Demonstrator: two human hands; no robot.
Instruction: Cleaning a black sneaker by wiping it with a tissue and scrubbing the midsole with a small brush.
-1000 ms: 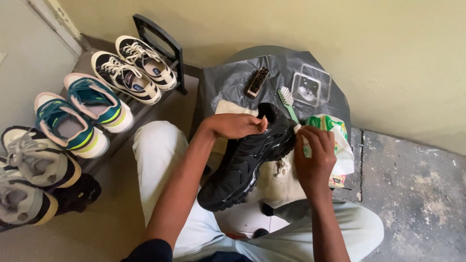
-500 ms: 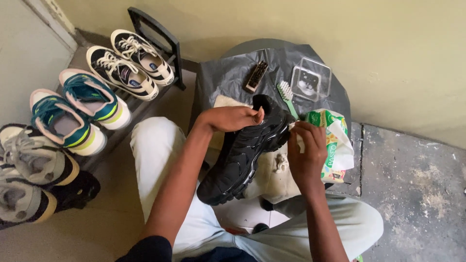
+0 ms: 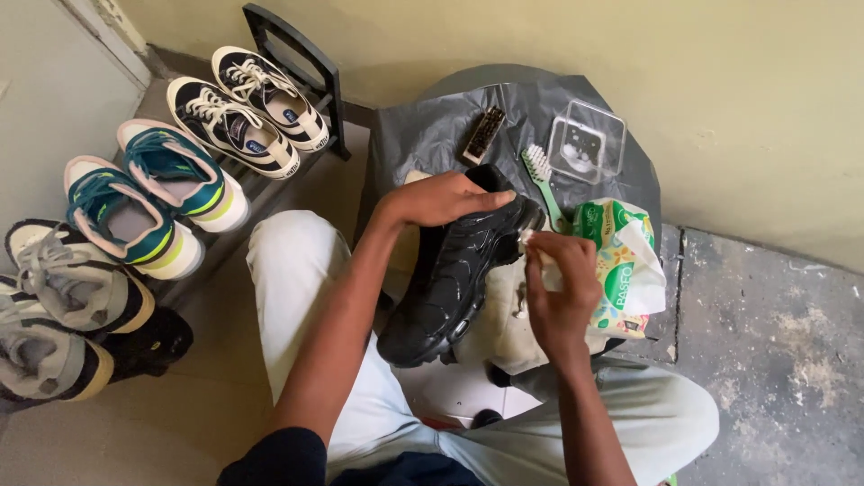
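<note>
A black sneaker (image 3: 450, 279) rests tilted over my lap, its toe toward me. My left hand (image 3: 445, 196) grips its heel end from above. My right hand (image 3: 560, 290) pinches a small white wipe (image 3: 533, 241) and presses it against the shoe's side near the heel. A dirty beige cloth (image 3: 504, 315) lies under the shoe. Just right of my right hand sits a green and white pack of wet wipes (image 3: 625, 265).
A round table covered in grey plastic (image 3: 432, 135) holds a green toothbrush (image 3: 543, 184), a small dark brush (image 3: 483, 135) and a clear plastic box (image 3: 587, 142). At left, a dark rack (image 3: 297, 67) carries several pairs of sneakers (image 3: 171, 180). Cracked concrete floor (image 3: 774, 333) lies at right.
My right hand has moved from beside the wipes pack to the shoe's heel side with the white wipe. The left hand keeps its hold on the shoe.
</note>
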